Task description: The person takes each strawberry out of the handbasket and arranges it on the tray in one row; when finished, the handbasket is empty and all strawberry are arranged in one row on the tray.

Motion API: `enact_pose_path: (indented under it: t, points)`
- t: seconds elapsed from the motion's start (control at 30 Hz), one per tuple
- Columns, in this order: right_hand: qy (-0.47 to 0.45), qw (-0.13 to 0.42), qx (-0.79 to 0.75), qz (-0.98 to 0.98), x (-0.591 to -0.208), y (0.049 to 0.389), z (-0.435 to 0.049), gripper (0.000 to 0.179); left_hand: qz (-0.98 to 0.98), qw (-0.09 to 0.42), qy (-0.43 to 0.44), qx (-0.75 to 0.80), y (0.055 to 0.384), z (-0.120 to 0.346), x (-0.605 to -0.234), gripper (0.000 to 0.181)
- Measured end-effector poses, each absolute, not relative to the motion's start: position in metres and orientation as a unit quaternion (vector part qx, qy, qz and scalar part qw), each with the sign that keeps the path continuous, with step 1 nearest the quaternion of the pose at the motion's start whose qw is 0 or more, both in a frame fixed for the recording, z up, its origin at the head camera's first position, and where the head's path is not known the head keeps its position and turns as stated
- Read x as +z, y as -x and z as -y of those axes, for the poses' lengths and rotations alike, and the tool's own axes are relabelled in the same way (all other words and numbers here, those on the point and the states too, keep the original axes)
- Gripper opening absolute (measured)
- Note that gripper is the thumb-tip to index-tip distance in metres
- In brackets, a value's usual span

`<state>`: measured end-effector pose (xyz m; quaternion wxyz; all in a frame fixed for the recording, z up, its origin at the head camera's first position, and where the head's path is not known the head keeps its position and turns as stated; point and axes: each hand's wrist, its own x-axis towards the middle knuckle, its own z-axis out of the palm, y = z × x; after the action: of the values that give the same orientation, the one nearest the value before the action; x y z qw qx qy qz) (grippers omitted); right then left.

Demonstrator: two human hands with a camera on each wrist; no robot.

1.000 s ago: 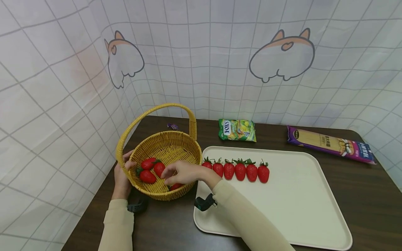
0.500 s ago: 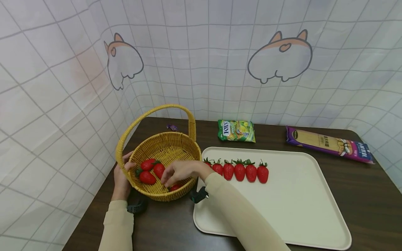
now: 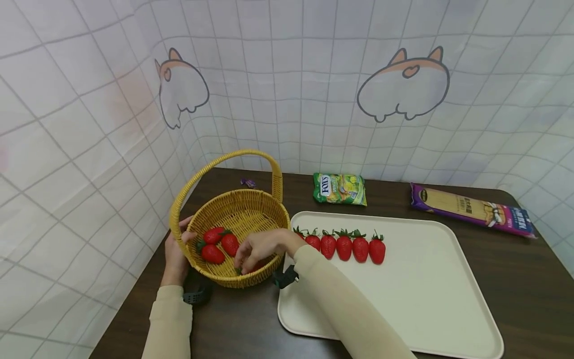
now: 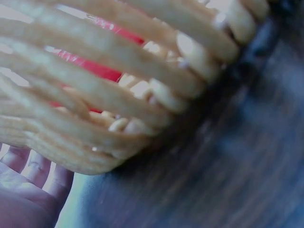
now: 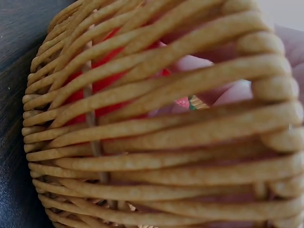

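A yellow wicker basket [image 3: 244, 199] with a tall arched handle stands at the table's left. My left hand [image 3: 176, 254] grips its left side, the thumb over the rim. Inside, three red strawberries [image 3: 213, 254] with green leaves lie bunched at the left. My right hand [image 3: 264, 245] reaches over the right rim, its fingertips pinching another strawberry [image 3: 260, 264] low in the basket. That strawberry is partly hidden by the hand. Through the weave, the right wrist view shows red and the fingers [image 5: 232, 95]. The left wrist view shows the basket's outer wall [image 4: 95, 85] close up.
A cream tray [image 3: 417, 294] lies right of the basket, with several strawberries [image 3: 344, 248] in a row on it. Behind stand a green candy bag [image 3: 340, 189] and a purple pasta pack [image 3: 471, 209]. A small purple wrapper [image 3: 248, 183] lies behind the basket.
My right hand has lowered further into the basket and its fingertips have closed on the strawberry near the front right. The left hand keeps its hold.
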<state>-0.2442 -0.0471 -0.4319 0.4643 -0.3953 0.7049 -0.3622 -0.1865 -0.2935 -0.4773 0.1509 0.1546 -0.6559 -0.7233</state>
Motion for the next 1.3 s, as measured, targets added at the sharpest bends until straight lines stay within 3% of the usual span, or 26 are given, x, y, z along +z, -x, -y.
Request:
enact_pose_path:
  t: [0.37,0.63,0.93,1.17,1.3]
  points:
    - [0.409,0.458,-0.379,-0.692,-0.432,0.243,0.046,0.031,0.663,0.160,-0.141,-0.718,0.187,0.294,-0.478,0.043]
    - [0.431,0.347,-0.404,-0.728,-0.428,0.239,0.045,0.034,0.661,0.160,-0.147,-0.718,0.185,0.292,-0.476,0.044]
    - [0.400,0.185,-0.453,-0.775,-0.424,0.230,0.041,0.027,0.669,0.160,-0.152,-0.710,0.184,0.291,-0.474,0.046]
    - [0.371,0.101,-0.438,-0.813,-0.418,0.220,0.036,0.029,0.667,0.157,-0.153,-0.712,0.184,0.291,-0.475,0.045]
    - [0.348,0.080,-0.456,-0.815,-0.414,0.216,0.029,0.029,0.662,0.157,-0.154,-0.717,0.185,0.291,-0.476,0.044]
